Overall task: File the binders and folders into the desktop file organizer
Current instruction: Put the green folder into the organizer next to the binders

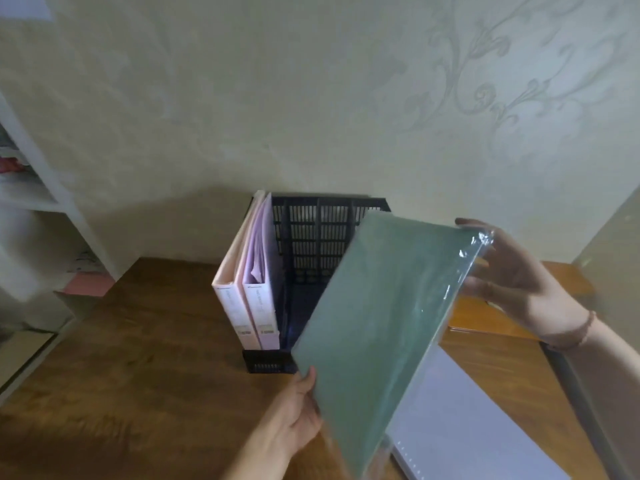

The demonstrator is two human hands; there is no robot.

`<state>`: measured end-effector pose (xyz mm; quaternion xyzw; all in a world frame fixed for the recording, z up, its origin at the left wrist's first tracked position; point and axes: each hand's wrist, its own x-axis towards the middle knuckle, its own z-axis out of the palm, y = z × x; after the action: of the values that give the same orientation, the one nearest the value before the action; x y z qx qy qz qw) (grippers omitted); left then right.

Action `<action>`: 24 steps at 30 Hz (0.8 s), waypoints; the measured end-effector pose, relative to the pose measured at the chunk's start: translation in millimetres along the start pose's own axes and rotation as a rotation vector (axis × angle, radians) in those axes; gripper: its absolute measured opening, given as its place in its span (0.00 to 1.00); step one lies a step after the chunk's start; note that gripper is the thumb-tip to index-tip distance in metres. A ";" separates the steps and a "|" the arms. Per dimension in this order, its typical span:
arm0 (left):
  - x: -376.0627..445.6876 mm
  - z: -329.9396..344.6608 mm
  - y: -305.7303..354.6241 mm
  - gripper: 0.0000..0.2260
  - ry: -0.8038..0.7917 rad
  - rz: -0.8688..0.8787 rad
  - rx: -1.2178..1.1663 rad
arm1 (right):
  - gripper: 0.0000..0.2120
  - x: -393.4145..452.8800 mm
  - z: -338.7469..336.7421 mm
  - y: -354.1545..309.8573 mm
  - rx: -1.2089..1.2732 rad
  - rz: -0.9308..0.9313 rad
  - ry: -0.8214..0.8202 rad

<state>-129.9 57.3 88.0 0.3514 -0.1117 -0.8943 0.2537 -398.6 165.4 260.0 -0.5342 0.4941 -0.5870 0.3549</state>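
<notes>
A black slatted file organizer (313, 237) stands on the wooden desk against the wall. Two pale pink binders (247, 306) stand upright in its left slots. A green folder in a clear plastic sleeve (384, 306) is held tilted in front of the organizer's right side, hiding those slots. My left hand (298, 410) grips the folder's lower left edge. My right hand (509, 275) holds its upper right corner from behind, fingers spread along the plastic.
A white folder or pad (460, 431) lies flat on the desk (138, 358) at the lower right. An orange folder (485, 317) lies beyond it under my right wrist. White shelves (41, 202) with items stand at the left.
</notes>
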 end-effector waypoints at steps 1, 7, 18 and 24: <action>-0.1 -0.3 -2.7 0.10 0.007 0.014 0.016 | 0.32 -4.8 -5.7 3.0 0.034 0.017 0.021; -12.2 8.0 -19.2 0.25 0.070 0.323 0.157 | 0.22 -37.3 -32.4 43.3 0.089 0.154 0.492; -39.8 2.3 -14.7 0.15 -0.096 1.373 1.101 | 0.13 -77.8 -34.4 117.5 0.874 0.359 0.886; -40.3 -5.3 -15.9 0.16 -0.152 1.445 1.256 | 0.41 -80.7 -46.9 141.9 0.962 0.361 0.984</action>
<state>-107.0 92.1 101.2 0.2104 -0.7763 -0.3193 0.5011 -445.9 214.1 104.4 0.0990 0.3640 -0.8452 0.3787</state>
